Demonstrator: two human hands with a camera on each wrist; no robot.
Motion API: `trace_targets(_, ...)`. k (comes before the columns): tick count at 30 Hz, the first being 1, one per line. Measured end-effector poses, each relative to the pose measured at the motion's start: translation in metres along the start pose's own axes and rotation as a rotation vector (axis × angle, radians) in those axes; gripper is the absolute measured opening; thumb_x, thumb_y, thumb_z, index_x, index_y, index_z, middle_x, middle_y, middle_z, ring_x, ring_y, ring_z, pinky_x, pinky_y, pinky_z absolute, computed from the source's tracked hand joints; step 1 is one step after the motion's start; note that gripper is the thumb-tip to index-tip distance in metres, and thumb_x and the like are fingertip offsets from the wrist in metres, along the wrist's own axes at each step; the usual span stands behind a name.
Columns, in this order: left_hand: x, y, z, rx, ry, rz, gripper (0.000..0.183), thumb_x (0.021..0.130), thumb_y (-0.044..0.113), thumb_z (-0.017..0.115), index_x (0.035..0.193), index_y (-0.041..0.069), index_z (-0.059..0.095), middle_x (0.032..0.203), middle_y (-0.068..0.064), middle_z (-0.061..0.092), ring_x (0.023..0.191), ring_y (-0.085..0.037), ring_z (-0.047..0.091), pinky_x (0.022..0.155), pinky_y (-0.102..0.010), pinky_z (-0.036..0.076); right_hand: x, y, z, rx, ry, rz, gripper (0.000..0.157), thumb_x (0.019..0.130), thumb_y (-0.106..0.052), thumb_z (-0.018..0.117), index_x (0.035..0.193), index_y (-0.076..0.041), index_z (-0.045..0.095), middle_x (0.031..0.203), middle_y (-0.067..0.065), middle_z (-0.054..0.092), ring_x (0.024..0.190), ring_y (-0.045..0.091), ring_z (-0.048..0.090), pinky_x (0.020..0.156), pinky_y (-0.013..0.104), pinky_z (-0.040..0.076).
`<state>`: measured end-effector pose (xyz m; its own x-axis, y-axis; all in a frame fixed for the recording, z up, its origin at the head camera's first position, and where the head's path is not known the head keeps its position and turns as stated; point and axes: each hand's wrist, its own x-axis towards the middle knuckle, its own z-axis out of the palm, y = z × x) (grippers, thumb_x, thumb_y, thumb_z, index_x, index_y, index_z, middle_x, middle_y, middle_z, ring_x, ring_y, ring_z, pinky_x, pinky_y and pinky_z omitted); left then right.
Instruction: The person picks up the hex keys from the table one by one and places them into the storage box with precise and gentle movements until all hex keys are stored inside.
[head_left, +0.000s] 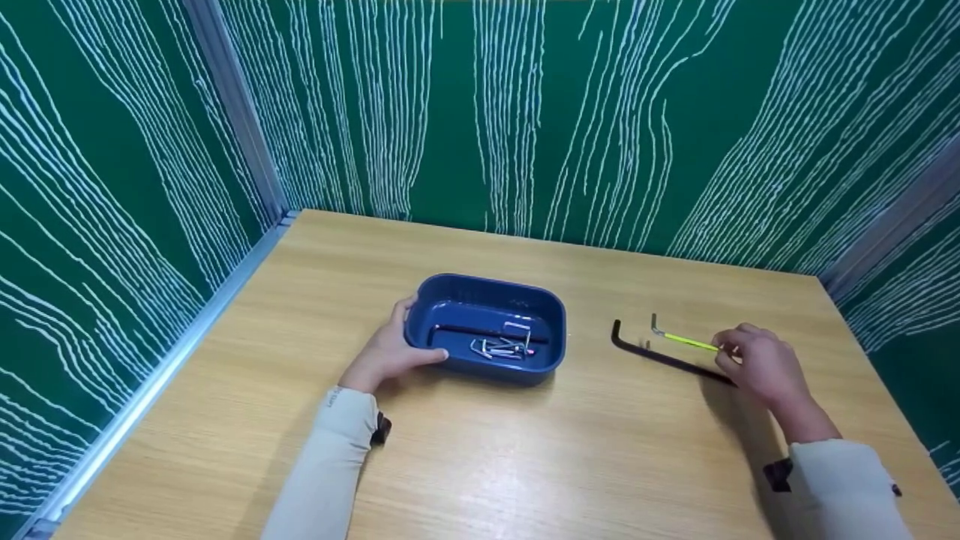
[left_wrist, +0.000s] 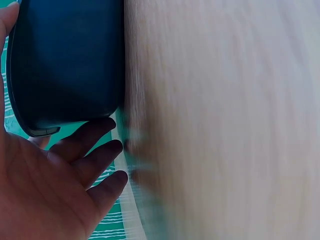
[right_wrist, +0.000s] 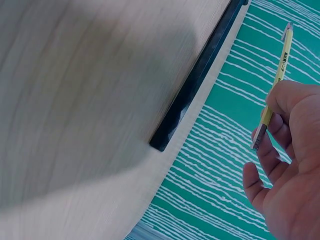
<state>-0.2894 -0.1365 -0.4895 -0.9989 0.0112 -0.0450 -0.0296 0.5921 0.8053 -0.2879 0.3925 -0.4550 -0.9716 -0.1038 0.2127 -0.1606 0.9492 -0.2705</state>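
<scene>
My left hand (head_left: 391, 349) grips the left end of a dark blue plastic container (head_left: 491, 375), thumb along the near rim and fingers at the far left corner. In the left wrist view, several fingers (left_wrist: 107, 192) rest beside the container's wall (left_wrist: 65, 65). Inside lie a long dark hex key (head_left: 469, 330) and several small silver hex keys (head_left: 499, 349). On the right, my right hand (head_left: 765, 367) pinches a hex key with a yellow sleeve (head_left: 690, 342), raised above the table in the right wrist view. A large black hex key (head_left: 667, 360) lies below it on the table.
A tiny metal piece (head_left: 648, 344) stands out beside the black hex key; its kind is unclear. The wooden table (head_left: 525, 465) ends at green walls (head_left: 450, 112) with wavy white lines, behind and at both sides. A metal rail (head_left: 169, 367) runs along the left edge.
</scene>
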Motion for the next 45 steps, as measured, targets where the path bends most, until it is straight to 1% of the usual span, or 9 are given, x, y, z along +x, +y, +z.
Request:
trace_targets(1,0.000,0.000,0.000,0.002,0.001,-0.002,0.103,0.051,0.054,0.076,0.133,0.041,0.015,0.131,0.000,0.040,0.113,-0.020,0.042,0.096,-0.046,0.034,0.001,-0.002,0.001,0.002,0.004,-0.002,0.019,0.076,-0.009,0.061,0.094,-0.009,0.063,0.088,0.008,0.056,0.080,0.026,0.048,0.071,0.047,0.042)
trace_targets(8,0.000,0.001,0.000,0.012,-0.005,0.013,0.102,0.053,0.052,0.076,0.134,0.037,0.016,0.133,-0.002,0.038,0.117,-0.021,0.039,0.098,-0.046,0.032,0.005,-0.015,0.006,-0.005,0.080,-0.088,0.012,0.076,-0.011,0.058,0.086,-0.011,0.063,0.082,0.003,0.056,0.075,0.023,0.050,0.066,0.044,0.041)
trace_targets(14,0.000,0.001,-0.001,0.018,-0.006,-0.007,0.103,0.052,0.055,0.076,0.133,0.040,0.015,0.135,0.001,0.035,0.118,-0.020,0.038,0.098,-0.048,0.031,0.011,-0.031,0.006,0.037,0.079,-0.116,0.012,0.076,-0.010,0.060,0.087,-0.011,0.064,0.083,0.003,0.056,0.076,0.023,0.049,0.069,0.044,0.040)
trace_targets(20,-0.001,0.001,-0.001,0.025,-0.013,-0.006,0.102,0.052,0.055,0.075,0.133,0.040,0.014,0.135,0.000,0.035,0.118,-0.022,0.038,0.097,-0.049,0.032,0.019,-0.044,0.010,0.037,0.121,-0.176,0.010,0.075,-0.010,0.060,0.084,-0.011,0.065,0.080,0.001,0.056,0.075,0.021,0.050,0.067,0.042,0.042)
trace_targets(22,-0.001,0.001,-0.001,0.025,-0.006,-0.007,0.103,0.052,0.055,0.075,0.133,0.040,0.015,0.134,0.000,0.036,0.117,-0.021,0.039,0.097,-0.048,0.033,0.022,-0.048,0.012,0.040,0.128,-0.180,0.010,0.074,-0.010,0.061,0.084,-0.011,0.065,0.079,0.000,0.056,0.074,0.020,0.050,0.066,0.041,0.041)
trace_targets(26,0.000,0.001,-0.001,0.020,-0.002,-0.001,0.103,0.052,0.055,0.075,0.134,0.038,0.016,0.134,0.001,0.036,0.117,-0.020,0.039,0.098,-0.047,0.032,0.026,-0.056,0.015,0.055,0.118,-0.181,0.011,0.075,-0.011,0.060,0.085,-0.011,0.065,0.079,0.000,0.056,0.074,0.020,0.049,0.067,0.040,0.041)
trace_targets(31,0.000,0.000,-0.001,0.019,-0.004,0.007,0.103,0.052,0.054,0.076,0.134,0.037,0.015,0.135,0.000,0.036,0.118,-0.020,0.038,0.099,-0.047,0.031,0.031,-0.067,0.018,0.094,0.109,-0.180,0.011,0.075,-0.010,0.061,0.085,-0.012,0.065,0.079,-0.002,0.055,0.074,0.018,0.049,0.067,0.038,0.044)
trace_targets(37,0.000,0.001,-0.001,-0.013,-0.009,0.011,0.103,0.052,0.051,0.077,0.134,0.037,0.016,0.133,0.001,0.038,0.116,-0.020,0.040,0.097,-0.047,0.033,0.035,-0.082,0.020,0.089,0.130,-0.224,0.010,0.075,-0.012,0.060,0.083,-0.013,0.066,0.076,-0.004,0.055,0.073,0.016,0.048,0.064,0.035,0.042)
trace_targets(45,-0.001,0.001,-0.001,-0.028,-0.017,-0.027,0.103,0.051,0.053,0.077,0.133,0.042,0.015,0.133,0.001,0.038,0.116,-0.021,0.040,0.096,-0.048,0.034,0.043,-0.100,0.024,0.121,0.103,-0.236,0.009,0.076,-0.014,0.061,0.084,-0.013,0.065,0.077,-0.003,0.054,0.074,0.016,0.048,0.065,0.035,0.044)
